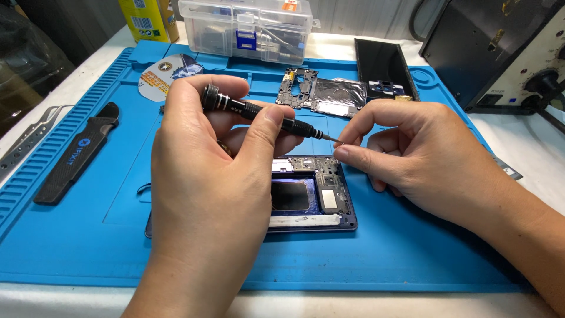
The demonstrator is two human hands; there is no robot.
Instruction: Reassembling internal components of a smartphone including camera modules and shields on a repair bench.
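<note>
The left hand [212, 171] is closed around a black screwdriver [259, 112], thumb and fingers gripping its knurled handle, with the shaft pointing right. The right hand [412, 153] is pinched shut at the screwdriver's tip, thumb and forefinger meeting there; whether they hold something tiny there is too small to tell. Both hands hover just above an opened phone [312, 194] that lies flat in the middle of a blue mat [88, 235] on the bench, its left part hidden behind the left hand. Farther back on the mat lies a circuit board [321, 94], and right of it a black phone panel [382, 68]. A black pry tool [76, 156] lies at the mat's left side, with metal tweezers [26, 138] just off the mat beyond it. A clear plastic box [247, 26] stands at the far edge, and a dark machine [506, 53] at far right.
</note>
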